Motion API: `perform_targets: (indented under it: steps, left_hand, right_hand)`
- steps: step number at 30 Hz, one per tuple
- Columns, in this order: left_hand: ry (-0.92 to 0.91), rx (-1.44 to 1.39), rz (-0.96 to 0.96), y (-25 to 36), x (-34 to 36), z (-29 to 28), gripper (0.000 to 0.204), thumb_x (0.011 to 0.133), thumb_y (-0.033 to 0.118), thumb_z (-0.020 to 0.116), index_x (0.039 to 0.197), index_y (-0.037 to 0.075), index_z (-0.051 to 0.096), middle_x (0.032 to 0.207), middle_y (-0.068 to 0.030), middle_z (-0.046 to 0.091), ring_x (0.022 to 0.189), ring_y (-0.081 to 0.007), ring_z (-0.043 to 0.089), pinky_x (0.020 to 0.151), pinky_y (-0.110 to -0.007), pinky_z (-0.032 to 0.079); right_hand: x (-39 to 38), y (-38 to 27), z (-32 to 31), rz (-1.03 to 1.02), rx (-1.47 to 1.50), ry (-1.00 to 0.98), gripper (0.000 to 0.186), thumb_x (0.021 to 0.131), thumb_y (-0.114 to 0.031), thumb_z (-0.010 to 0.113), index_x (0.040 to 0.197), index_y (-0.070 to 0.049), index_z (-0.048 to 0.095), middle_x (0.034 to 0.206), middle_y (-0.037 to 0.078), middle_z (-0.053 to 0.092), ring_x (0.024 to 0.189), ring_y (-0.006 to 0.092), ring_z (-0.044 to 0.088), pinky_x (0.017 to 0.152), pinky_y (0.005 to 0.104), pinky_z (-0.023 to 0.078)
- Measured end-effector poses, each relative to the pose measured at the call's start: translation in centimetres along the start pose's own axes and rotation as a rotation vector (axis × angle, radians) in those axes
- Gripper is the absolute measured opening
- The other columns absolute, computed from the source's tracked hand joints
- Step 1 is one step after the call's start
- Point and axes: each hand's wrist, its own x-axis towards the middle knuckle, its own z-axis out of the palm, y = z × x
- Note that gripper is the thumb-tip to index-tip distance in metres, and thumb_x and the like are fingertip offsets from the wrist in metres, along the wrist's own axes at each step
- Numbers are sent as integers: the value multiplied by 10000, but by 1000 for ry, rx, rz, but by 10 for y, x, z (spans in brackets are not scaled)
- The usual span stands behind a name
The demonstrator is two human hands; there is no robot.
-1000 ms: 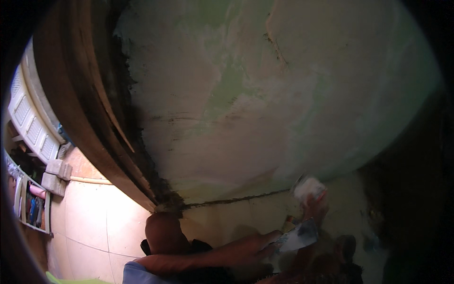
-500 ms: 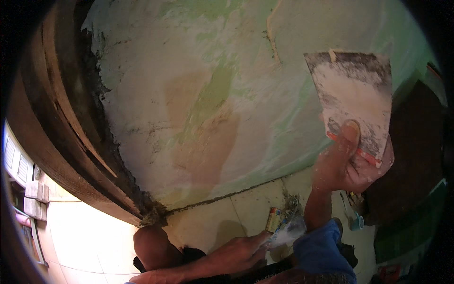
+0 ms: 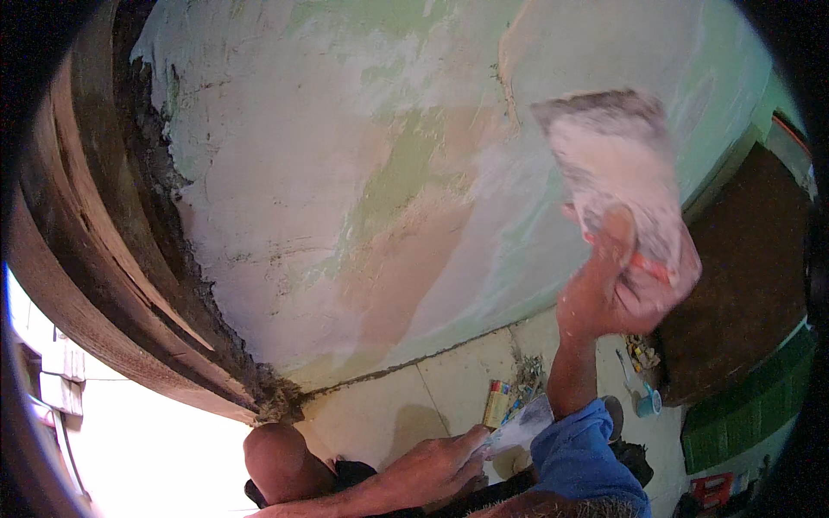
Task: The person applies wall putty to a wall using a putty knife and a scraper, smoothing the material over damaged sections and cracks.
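Observation:
My right hand [image 3: 635, 276] is raised in front of the wall, gripping a broad putty knife [image 3: 615, 160] with an orange-red edge at its handle end. Pale filler smears the blade, which points up, and my thumb presses on its lower part. Low in the middle, my left hand [image 3: 445, 462] is closed on a second putty knife [image 3: 525, 423], its greyish blade tilted up to the right; the handle is mostly hidden by my fingers. The wall [image 3: 285, 216] carries patchy white filler over green paint, with damp-looking tan areas.
A wooden door frame [image 3: 112, 268] with crumbled plaster along it rises at left. On the tiled floor [image 3: 380, 414] lie a yellow box [image 3: 496, 403], debris [image 3: 531, 375] and a light-blue cup-like item [image 3: 649, 401]. A dark brown panel [image 3: 734, 285] and green fabric [image 3: 747, 388] stand right.
My right hand and its putty knife have shifted slightly left in view, the blade now blurred. The view has tilted a little; my left hand stays low with its knife.

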Motion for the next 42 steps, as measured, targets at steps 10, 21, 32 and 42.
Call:
perform_targets:
  steps: [10, 21, 32, 42]
  left_hand:
    - [25, -2, 26, -3, 0, 3, 363, 941, 172, 516, 1228, 6, 368, 943, -305, 620, 827, -482, 613, 711, -527, 511]
    - [49, 13, 2, -4, 0, 8, 294, 948, 163, 501, 1191, 20, 417, 899, -285, 628, 819, -463, 622, 714, -508, 510]
    - [60, -2, 10, 4, -3, 8, 265, 960, 161, 483, 1177, 19, 432, 885, -280, 628, 804, -466, 622, 703, -508, 510]
    - [30, 24, -37, 5, -3, 7, 257, 981, 205, 463, 1163, 28, 434, 871, -270, 635, 779, -464, 625, 691, -506, 506]
  right_hand:
    - [8, 3, -7, -143, -148, -66, 141, 870, -87, 658, 887, 35, 589, 783, 100, 620, 687, 200, 622, 557, 292, 479]
    - [30, 3, 1, 15, 283, 319, 518, 849, 4, 645, 1243, 66, 313, 1129, 261, 462, 925, 295, 595, 688, 365, 583]
    - [19, -3, 4, 120, 395, 187, 553, 870, -63, 658, 1271, 82, 307, 1177, 256, 466, 979, 292, 563, 775, 387, 533]
    - [14, 8, 9, -17, 104, 82, 514, 877, -74, 655, 1245, 97, 340, 1197, 243, 493, 1028, 278, 556, 814, 363, 534]
